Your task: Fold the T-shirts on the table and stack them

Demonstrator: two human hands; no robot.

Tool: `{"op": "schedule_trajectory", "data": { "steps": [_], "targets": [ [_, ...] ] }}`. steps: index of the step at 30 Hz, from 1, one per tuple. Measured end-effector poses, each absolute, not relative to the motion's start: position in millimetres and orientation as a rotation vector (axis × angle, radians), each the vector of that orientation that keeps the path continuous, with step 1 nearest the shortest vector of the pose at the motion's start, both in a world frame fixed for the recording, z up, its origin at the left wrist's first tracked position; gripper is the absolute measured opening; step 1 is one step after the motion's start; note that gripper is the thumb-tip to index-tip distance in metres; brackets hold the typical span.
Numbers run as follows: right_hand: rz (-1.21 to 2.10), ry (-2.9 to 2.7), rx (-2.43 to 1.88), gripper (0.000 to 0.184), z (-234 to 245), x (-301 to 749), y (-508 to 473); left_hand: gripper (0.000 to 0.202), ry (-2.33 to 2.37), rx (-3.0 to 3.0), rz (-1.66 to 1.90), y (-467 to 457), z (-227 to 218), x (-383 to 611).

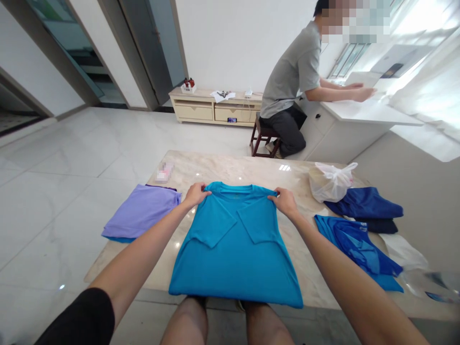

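A teal T-shirt point(233, 258) lies spread on the marble-look table point(247, 167), its collar at the far side and both sleeves folded inward over the body. Its lower edge hangs slightly past the near table edge. My left hand point(196, 194) pinches the shirt at the left shoulder. At the opposite shoulder, my right hand point(285, 200) grips the cloth between thumb and fingers. Left of the shirt sits a stack of folded clothes with a lavender garment point(143, 211) on top.
On the right are blue garments point(359, 247), dark blue folded clothes point(366, 203) and a tied white plastic bag point(330, 182). Beyond the table, a person in a grey shirt point(293, 67) sits on a stool point(257, 139) at a white desk point(362, 112). A low cabinet point(196, 112) stands against the wall.
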State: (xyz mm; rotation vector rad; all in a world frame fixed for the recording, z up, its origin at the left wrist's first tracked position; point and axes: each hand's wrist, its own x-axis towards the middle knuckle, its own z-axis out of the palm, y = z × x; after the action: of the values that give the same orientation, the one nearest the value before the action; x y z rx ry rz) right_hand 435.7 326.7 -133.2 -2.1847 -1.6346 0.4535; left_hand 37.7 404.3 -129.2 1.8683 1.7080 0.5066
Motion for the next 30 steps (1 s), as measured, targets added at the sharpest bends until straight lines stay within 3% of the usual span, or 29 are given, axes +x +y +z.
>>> {"op": "schedule_trajectory", "data": {
  "steps": [6, 9, 12, 13, 16, 19, 22, 26, 30],
  "targets": [
    [0.021, -1.456, -1.891, 0.018, -79, 424, 379, 0.024, 1.711, 1.898, 0.887, 465, -72, 61],
    [-0.052, -1.477, -1.721, 0.021, -60, 419, 361, 0.019, 1.585, 1.924, 1.148, 445, -48, 60],
    [-0.036, -1.617, -1.582, 0.021, -68, 415, 305, 0.008, 1.459, 2.001, 1.179, 390, -46, 44],
    [-0.015, -1.681, -1.541, 0.02, -78, 415, 280, 0.003, 1.429, 2.024, 1.155, 367, -52, 36],
    [0.091, -1.913, -1.474, 0.019, -121, 414, 197, 0.016, 1.374, 2.054, 1.025, 298, -84, 6],
    [0.22, -2.175, -1.473, 0.026, -166, 416, 125, 0.016, 1.331, 2.13, 0.708, 237, -117, -23],
    [0.268, -2.189, -1.567, 0.035, -184, 413, 80, 0.015, 1.309, 2.168, 0.478, 190, -121, -37],
    [0.545, -1.862, -1.71, 0.036, -153, 391, 50, 0.022, 1.349, 2.013, 0.526, 138, -80, -26],
    [0.971, -1.565, -1.749, 0.05, -97, 345, 18, 0.029, 1.39, 1.892, 0.552, 81, -37, -1]
  ]
}}
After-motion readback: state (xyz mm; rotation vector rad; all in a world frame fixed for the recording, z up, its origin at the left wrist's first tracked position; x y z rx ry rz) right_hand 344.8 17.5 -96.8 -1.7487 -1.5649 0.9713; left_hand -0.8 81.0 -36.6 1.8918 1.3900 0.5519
